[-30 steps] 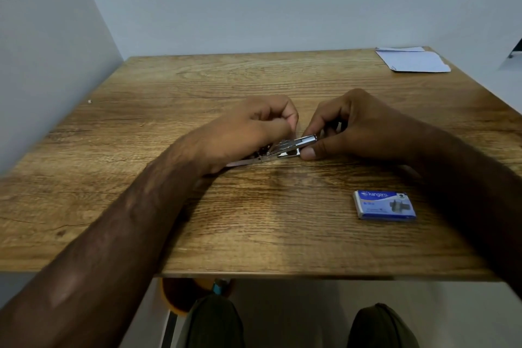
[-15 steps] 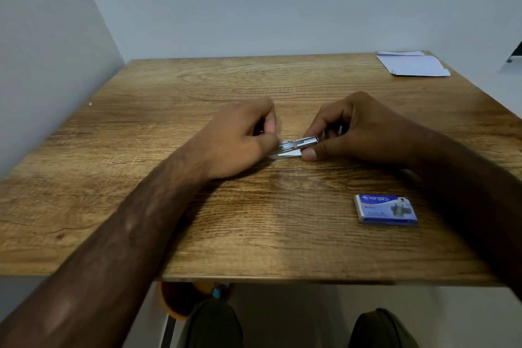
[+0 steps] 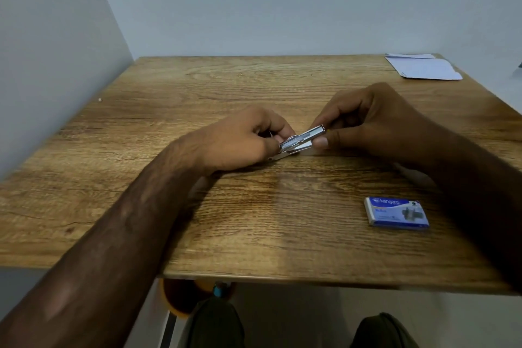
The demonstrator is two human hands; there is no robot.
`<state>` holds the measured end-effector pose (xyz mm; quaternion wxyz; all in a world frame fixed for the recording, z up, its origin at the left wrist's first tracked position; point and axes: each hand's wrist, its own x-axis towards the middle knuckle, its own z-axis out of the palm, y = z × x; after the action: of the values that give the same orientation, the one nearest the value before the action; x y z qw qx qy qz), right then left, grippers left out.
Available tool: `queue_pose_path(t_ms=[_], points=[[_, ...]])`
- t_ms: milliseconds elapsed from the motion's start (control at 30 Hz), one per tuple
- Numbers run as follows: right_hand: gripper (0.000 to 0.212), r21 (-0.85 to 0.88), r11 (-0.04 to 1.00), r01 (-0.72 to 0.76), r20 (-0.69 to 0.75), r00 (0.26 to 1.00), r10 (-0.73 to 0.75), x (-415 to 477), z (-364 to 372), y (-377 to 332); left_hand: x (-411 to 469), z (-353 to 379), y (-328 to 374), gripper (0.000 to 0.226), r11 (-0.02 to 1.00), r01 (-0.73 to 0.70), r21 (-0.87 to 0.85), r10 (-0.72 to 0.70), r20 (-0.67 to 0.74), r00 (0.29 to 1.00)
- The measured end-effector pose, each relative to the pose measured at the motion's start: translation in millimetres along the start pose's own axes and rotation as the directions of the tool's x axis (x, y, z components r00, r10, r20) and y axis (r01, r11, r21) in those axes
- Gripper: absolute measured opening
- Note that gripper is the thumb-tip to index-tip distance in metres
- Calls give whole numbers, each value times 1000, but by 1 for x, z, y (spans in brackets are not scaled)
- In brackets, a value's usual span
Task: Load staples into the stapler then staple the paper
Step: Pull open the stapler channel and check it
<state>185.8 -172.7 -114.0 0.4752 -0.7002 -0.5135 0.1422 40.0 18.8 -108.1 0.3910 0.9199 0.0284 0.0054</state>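
left hand [image 3: 243,141] and right hand [image 3: 364,124] each grip the small stapler [image 3: 300,141], clenched at its ends. risk: tilted magazine slips, spilling staples.

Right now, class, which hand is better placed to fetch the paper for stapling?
Right. The paper lies at the table's far right corner, beyond the right hand; the left hand steadies the stapler.

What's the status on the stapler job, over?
Left hand and right hand both gripping the metal stapler at mid-table. Staple box lies closed near right. Paper untouched, far right corner. Nothing blocking.
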Motion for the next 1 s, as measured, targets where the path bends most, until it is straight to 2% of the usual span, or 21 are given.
queue_pose_path(t_ms=[167, 300, 467, 667, 900, 1000], points=[[25, -57, 988, 143, -46, 988, -146, 3, -4, -7, -1, -2, 1, 25, 999, -1, 41, -1, 39, 999], [33, 0, 979, 205, -151, 968, -202, 3, -4, -10, -5, 2, 7, 19, 987, -32, -155, 41, 57, 998], [33, 102, 984, 146, -197, 972, -124, 5, -4, -8, -6, 6, 7, 24, 946, -51, -321, 75, 61, 995], [46, 311, 932, 184, -233, 966, -113, 8, -3, -7, -2, 15, 4, 19, 843, -48, -536, 42, -24, 999], [46, 328, 933, 147, -222, 972, -76, 6, 0, -7, 3, 17, 2, 18, 867, -71, -493, 36, -80, 996], [47, 367, 929, 49, -205, 978, 29, 7, -1, -5, 5, 17, 2, 17, 883, -82, -463, 6, -164, 987]])
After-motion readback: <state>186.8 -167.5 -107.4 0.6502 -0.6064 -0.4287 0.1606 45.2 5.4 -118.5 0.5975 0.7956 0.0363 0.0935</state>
